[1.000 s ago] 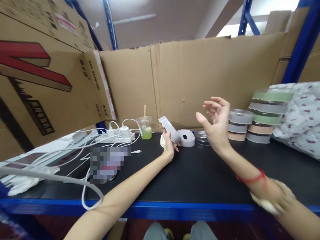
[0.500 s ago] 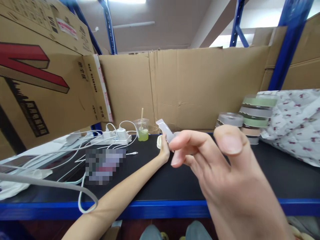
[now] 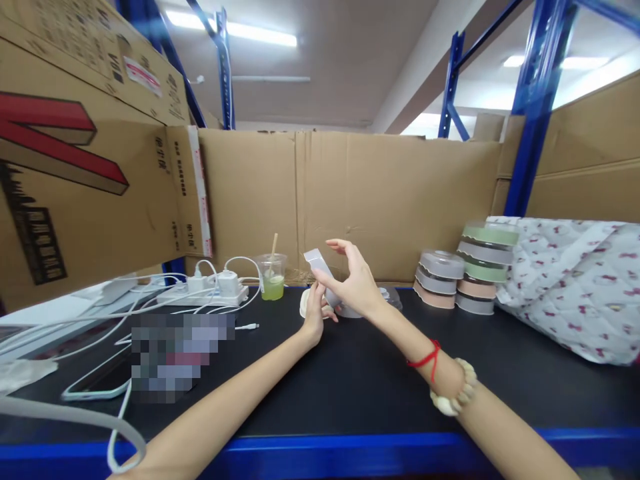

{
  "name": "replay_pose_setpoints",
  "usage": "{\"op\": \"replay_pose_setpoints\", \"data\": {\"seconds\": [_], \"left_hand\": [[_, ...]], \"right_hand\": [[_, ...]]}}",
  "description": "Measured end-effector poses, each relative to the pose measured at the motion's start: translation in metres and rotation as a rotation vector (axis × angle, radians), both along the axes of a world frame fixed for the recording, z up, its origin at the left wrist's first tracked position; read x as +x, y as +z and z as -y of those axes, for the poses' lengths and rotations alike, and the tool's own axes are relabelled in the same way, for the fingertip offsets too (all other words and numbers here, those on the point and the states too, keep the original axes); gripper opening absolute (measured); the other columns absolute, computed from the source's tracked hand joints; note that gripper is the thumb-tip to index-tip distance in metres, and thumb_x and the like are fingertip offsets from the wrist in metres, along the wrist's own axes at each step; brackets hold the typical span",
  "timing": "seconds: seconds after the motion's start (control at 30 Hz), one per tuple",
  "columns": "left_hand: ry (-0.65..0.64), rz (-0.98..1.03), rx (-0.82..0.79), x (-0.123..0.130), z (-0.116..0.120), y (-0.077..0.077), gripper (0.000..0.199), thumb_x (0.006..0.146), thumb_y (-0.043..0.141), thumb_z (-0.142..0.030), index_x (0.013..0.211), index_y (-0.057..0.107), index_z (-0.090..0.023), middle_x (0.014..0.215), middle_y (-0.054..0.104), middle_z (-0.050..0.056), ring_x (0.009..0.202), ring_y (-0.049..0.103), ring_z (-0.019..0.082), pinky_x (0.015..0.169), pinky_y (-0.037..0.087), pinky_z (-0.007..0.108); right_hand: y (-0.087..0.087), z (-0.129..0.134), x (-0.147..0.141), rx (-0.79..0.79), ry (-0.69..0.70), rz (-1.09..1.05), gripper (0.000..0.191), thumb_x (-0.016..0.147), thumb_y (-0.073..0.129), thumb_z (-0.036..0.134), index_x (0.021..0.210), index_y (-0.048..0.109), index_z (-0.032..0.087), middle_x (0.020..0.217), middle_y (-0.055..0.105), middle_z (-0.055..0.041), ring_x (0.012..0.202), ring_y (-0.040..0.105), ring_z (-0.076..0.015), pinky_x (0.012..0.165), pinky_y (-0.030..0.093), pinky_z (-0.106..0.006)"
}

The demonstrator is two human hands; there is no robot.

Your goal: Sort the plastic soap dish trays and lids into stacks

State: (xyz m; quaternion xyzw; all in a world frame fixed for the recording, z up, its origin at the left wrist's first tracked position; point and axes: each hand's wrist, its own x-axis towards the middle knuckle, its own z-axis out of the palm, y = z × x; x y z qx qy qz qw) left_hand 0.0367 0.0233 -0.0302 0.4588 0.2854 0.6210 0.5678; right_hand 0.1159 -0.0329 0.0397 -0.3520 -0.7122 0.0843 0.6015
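My left hand (image 3: pixel 315 317) is closed around the lower part of a pale grey-lilac strip (image 3: pixel 316 260) with a jagged end, which sticks up tilted above the fingers. My right hand (image 3: pixel 357 283) is just to its right, thumb and fingers spread wide apart. Its thumb overlaps the strip; whether it touches cannot be made out. Against the left hand, partly hidden, is a cream rounded object (image 3: pixel 303 304). Behind the hands lie a grey roll (image 3: pixel 350 312) and a clear plastic case (image 3: pixel 393 297), both partly covered by the right wrist.
Stacked rolls in green, grey and peach (image 3: pixel 484 270) and a shorter stack (image 3: pixel 438 280) stand at right, beside a white quilted bag (image 3: pixel 575 287). At left are a drink cup (image 3: pixel 273 283), a power strip (image 3: pixel 173 295), white cables and a phone (image 3: pixel 97 377). Cardboard (image 3: pixel 390 200) walls the back.
My right hand has moved from close to the camera forward to the strip beside my left hand. The view has tilted up and shifted slightly, and my left hand still holds the strip.
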Motion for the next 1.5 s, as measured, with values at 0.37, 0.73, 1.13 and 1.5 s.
{"op": "replay_pose_setpoints", "data": {"seconds": [0.37,0.73,1.13,1.5], "left_hand": [[-0.049,0.009,0.008,-0.019,-0.002,0.015,0.052,0.062,0.068,-0.048,0.101,0.053,-0.016,0.085,0.064,0.004,0.058,0.061,0.013,0.037,0.042,0.02],[-0.176,0.009,-0.036,-0.022,0.002,0.025,0.039,0.076,0.045,-0.045,0.092,0.058,-0.012,0.086,0.065,0.009,0.052,0.059,0.012,0.037,0.038,0.02],[0.008,-0.175,-0.16,-0.044,-0.017,0.027,0.025,0.068,0.057,-0.031,0.085,0.055,-0.012,0.069,0.063,0.008,0.051,0.061,0.016,0.037,0.032,0.018],[0.451,-0.677,0.033,-0.057,-0.035,0.015,0.008,0.072,0.052,-0.014,0.071,0.059,-0.017,0.078,0.066,0.005,0.083,0.062,0.019,0.076,0.047,0.028]], "right_hand": [[-0.072,-0.054,0.016,-0.362,0.269,-0.107,0.067,0.07,0.055,0.062,0.121,0.051,0.02,0.124,0.051,-0.0117,0.114,0.049,-0.0238,0.094,0.041,-0.039],[-0.048,-0.045,0.022,-0.526,0.188,-0.371,0.066,0.06,0.05,0.072,0.098,0.058,0.019,0.1,0.061,-0.0086,0.089,0.058,-0.0218,0.074,0.049,-0.035],[-0.061,-0.045,0.045,-0.476,-0.618,0.312,0.037,0.07,0.066,0.047,0.095,0.064,0.02,0.104,0.052,-0.0122,0.112,0.046,-0.0321,0.091,0.037,-0.047],[-0.072,-0.056,0.048,-0.431,-0.558,0.332,0.032,0.082,0.055,0.043,0.1,0.063,0.018,0.103,0.044,-0.0108,0.101,0.054,-0.0263,0.085,0.044,-0.038]]}}
